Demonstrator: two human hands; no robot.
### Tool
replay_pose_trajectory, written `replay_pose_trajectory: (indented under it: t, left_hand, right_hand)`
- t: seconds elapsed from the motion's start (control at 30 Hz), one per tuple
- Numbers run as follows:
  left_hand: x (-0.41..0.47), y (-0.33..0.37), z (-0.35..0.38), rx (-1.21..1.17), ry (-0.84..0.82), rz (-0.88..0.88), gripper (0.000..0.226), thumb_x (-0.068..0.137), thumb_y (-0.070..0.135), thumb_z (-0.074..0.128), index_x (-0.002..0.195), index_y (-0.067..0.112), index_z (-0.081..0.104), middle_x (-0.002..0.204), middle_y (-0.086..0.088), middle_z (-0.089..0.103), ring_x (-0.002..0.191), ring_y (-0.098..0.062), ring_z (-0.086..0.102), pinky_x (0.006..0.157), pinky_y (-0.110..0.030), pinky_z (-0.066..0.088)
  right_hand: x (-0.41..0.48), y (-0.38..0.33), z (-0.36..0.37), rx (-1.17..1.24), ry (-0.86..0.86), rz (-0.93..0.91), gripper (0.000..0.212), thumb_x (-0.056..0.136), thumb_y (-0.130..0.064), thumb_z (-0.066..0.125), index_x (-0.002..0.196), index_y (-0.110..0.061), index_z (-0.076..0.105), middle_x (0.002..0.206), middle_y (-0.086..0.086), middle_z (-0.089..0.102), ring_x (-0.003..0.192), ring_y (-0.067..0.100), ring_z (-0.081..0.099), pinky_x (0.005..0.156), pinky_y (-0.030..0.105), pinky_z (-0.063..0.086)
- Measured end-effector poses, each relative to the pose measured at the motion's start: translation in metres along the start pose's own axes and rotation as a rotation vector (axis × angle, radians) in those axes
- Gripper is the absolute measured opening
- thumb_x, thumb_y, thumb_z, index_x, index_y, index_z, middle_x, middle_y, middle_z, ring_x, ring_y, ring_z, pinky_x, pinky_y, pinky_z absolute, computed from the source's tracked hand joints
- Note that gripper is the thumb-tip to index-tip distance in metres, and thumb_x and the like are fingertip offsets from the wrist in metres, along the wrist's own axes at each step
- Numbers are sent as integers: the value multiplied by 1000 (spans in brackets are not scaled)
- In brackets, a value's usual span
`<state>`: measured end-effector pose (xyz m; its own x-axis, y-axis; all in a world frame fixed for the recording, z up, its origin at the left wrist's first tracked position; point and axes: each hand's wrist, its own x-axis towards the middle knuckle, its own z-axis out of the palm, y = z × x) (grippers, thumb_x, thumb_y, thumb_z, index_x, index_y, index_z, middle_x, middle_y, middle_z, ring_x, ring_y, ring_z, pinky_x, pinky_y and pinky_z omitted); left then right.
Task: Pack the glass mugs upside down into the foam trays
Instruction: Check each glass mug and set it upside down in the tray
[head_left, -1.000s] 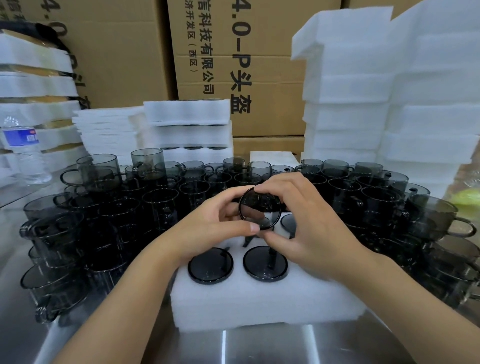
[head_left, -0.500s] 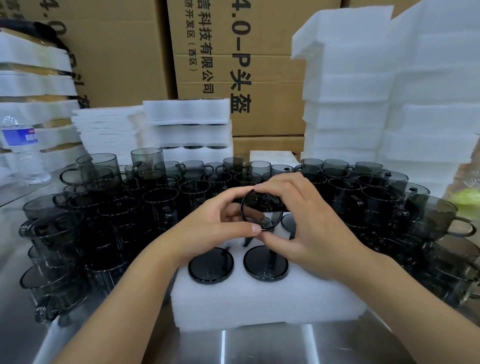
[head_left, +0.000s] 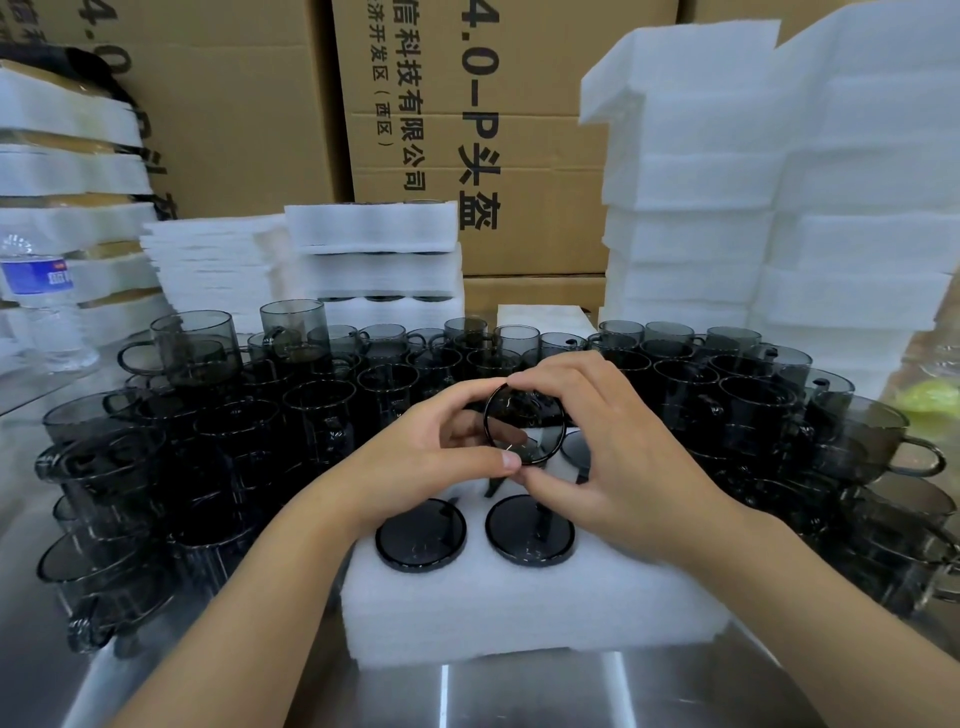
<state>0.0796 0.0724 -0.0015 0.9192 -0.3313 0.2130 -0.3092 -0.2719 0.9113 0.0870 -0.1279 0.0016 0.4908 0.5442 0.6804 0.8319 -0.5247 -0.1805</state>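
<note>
A white foam tray (head_left: 519, 613) lies on the steel table in front of me. Two dark glass mugs, one (head_left: 420, 534) on the left and one (head_left: 530, 529) on the right, sit upside down in its near holes, bases up. Another base (head_left: 575, 448) shows further back, partly hidden by my right hand. Above the tray I hold a smoky glass mug (head_left: 524, 423) tilted, its round end facing me. My left hand (head_left: 436, 462) pinches its left rim with thumb and fingers. My right hand (head_left: 613, 467) grips its right side.
Several dark glass mugs (head_left: 322, 415) crowd the table left, behind and right (head_left: 769, 410) of the tray. Stacks of white foam trays (head_left: 779, 208) rise at right, lower stacks (head_left: 374, 260) behind. Cardboard boxes (head_left: 519, 130) form the back wall. A water bottle (head_left: 41, 306) stands far left.
The held mug has turned slightly in my fingers and shifted a little to the right. Both hands keep their hold above the tray.
</note>
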Motion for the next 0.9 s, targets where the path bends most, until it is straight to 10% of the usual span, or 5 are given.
replay_pose_trajectory:
  t: [0.4,0.6,0.7,0.9]
  left_hand:
    - [-3,3,0,0,-94,33,61,69,34,74,126,42,53,115,1,70,111,-13,63,100,-36,46]
    - [-3,4,0,31,-134,24,80,62,37,78,133,43,42,113,5,70,105,-11,65,88,-26,48]
    - [-3,4,0,22,-117,21,73,63,40,76,129,41,45,114,6,70,104,-11,65,91,-28,50]
    - [-5,6,1,41,-95,21,63,64,42,72,124,34,56,113,6,70,106,-10,65,95,-30,48]
  right_hand:
    - [0,-3,-2,43,25,26,59,76,-41,71,128,-24,50,119,-11,50,112,6,46,95,14,35]
    - [11,8,-31,503,108,435,50,60,-51,72,107,-46,55,90,-22,60,74,4,57,77,23,50]
    - [9,20,-51,517,-75,478,50,54,-61,71,101,-47,60,83,-16,60,81,30,60,85,46,49]
    - [0,29,-75,362,-529,418,61,51,-57,76,109,-54,55,97,-24,57,65,2,46,63,22,41]
